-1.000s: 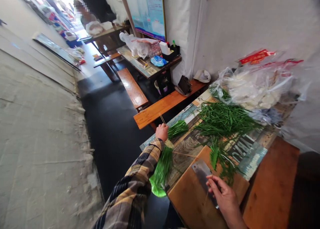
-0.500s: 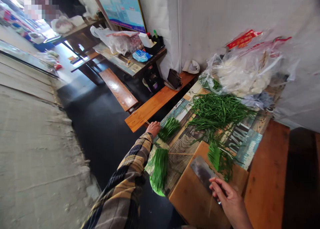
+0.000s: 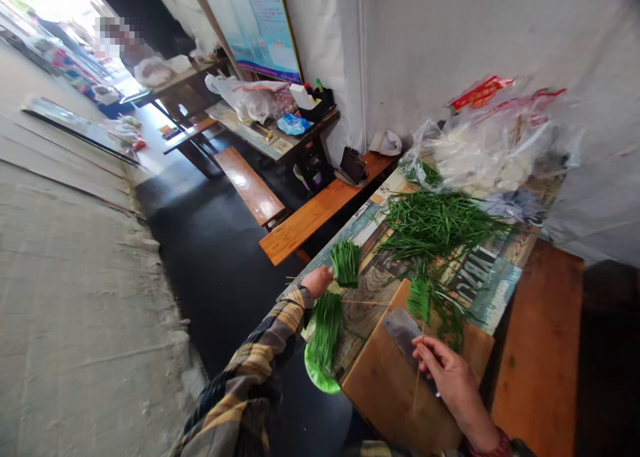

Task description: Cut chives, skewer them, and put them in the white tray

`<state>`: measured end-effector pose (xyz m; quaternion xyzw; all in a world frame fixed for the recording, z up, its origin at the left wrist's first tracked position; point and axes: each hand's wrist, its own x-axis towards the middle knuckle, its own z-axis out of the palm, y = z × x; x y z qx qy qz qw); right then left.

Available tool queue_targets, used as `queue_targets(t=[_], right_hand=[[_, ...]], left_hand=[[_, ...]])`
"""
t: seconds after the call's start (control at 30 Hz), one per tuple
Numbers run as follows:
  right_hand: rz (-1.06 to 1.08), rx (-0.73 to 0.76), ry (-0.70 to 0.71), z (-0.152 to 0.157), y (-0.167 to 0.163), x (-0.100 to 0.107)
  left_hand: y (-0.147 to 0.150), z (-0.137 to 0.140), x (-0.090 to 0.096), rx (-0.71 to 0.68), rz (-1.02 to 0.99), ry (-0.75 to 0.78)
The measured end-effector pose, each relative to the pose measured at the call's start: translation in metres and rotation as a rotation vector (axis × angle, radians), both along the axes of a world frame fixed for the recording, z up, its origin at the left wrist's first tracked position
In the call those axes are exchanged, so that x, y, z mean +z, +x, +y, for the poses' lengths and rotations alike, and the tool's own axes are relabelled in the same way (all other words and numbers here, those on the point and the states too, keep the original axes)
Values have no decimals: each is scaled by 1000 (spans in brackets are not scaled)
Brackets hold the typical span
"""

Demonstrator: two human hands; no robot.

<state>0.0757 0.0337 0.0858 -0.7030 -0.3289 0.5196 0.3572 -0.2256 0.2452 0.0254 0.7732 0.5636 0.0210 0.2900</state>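
My left hand (image 3: 319,281) is closed at the end of a skewered bundle of cut chives (image 3: 346,264), with thin stick ends poking out behind it. Just below lies another chive bundle (image 3: 326,330) at the table's edge, a skewer sticking out toward the cutting board. My right hand (image 3: 445,367) pinches a thin bamboo skewer (image 3: 417,392) above the wooden cutting board (image 3: 380,384). Beneath those fingers a cleaver (image 3: 400,329) lies flat on the board. Short cut chives (image 3: 419,298) sit at the board's far edge, close to the skewer's upper end.
A heap of loose chives (image 3: 440,224) covers the table's middle, with clear plastic bags (image 3: 495,144) behind it. Wooden benches (image 3: 540,350) flank the table. Something bright green (image 3: 320,374) shows below the near edge. Farther off stands another table (image 3: 240,124) with bags.
My left hand has drawn nearer to me along with the chive bundle, which has turned. My right hand has shifted slightly, still pinching the skewer. The camera view has tilted a little.
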Motion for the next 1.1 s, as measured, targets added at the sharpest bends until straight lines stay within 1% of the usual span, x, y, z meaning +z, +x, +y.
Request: queue_targets(t=[0.1,0.23,0.37,0.5,0.57,0.63,0.77,0.9,1.0,1.1], right_hand=[[40,-3,23,-1,0,5],[81,2,67,-1,0,12],[83,20,153,4,-6,23],[38,55,268,11,-11,38],[-3,72,327,13,-11,44],[-57,89,384,12,-10,49],[-111,140,437,8,-7,54],[-148,203,483,5,-5,58],[-227,259,537,3,-2,59],[-254,270,557,3,1,56]], left_hand=[[12,-15,15,104,-182,-20],[37,-41,43,291,-462,-45],[83,-86,73,459,-750,-161],[137,-133,102,550,-990,-299],[159,-149,114,588,-1081,-344],[175,-161,123,627,-1150,-364],[191,-174,135,680,-1222,-370],[195,-181,140,700,-1247,-397],[193,-183,143,709,-1255,-458],[192,-182,146,713,-1266,-531]])
